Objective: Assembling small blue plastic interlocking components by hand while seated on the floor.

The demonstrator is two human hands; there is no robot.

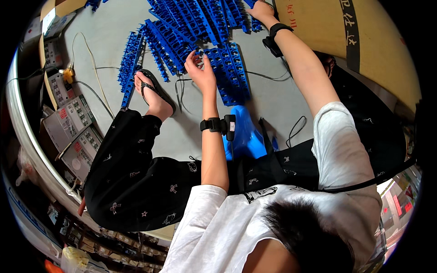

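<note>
Head camera looks steeply down, close above the floor [277, 98].

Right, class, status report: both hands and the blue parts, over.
Left hand open, fingertips on blue plastic strips. Right hand reaching onto the far strips. Black cables run under the strips.

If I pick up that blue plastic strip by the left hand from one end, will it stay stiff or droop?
The blue plastic strip looks like a long, thin moulded rack of open cells, so it would probably flex slightly rather than flop. Being mostly holes, it is likely light. Lying flat by the left hand, it should slide on the floor, not roll.
</note>
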